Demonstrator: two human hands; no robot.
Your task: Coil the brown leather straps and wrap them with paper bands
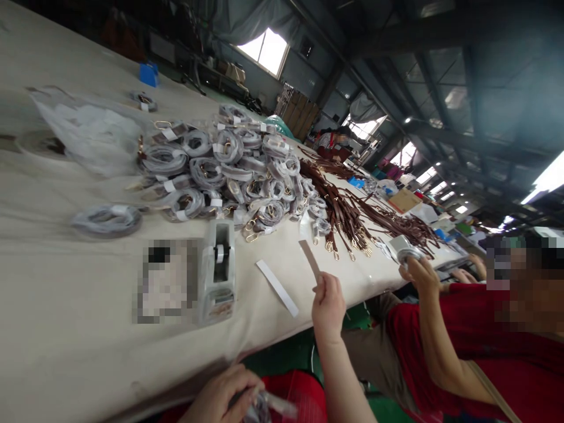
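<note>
My right hand (329,305) pinches the lower end of a narrow paper strip (309,258), held up over the table's front edge. Low in the view, over my lap, my left hand (224,395) grips a plastic-wrapped coil (259,408), partly cut off by the frame and blurred. A white paper strip (277,288) lies on the table between my right hand and a tape dispenser (219,270). Behind them is a heap of coiled straps in grey wrapping (207,173), many with white paper bands and gold-coloured clasps.
Brown straps with metal clasps (339,211) lie in bundles right of the heap. One wrapped coil (107,220) sits apart at the left, near a clear plastic bag (92,132). At right a co-worker in red (449,329) holds a wrapped coil at the table (88,352).
</note>
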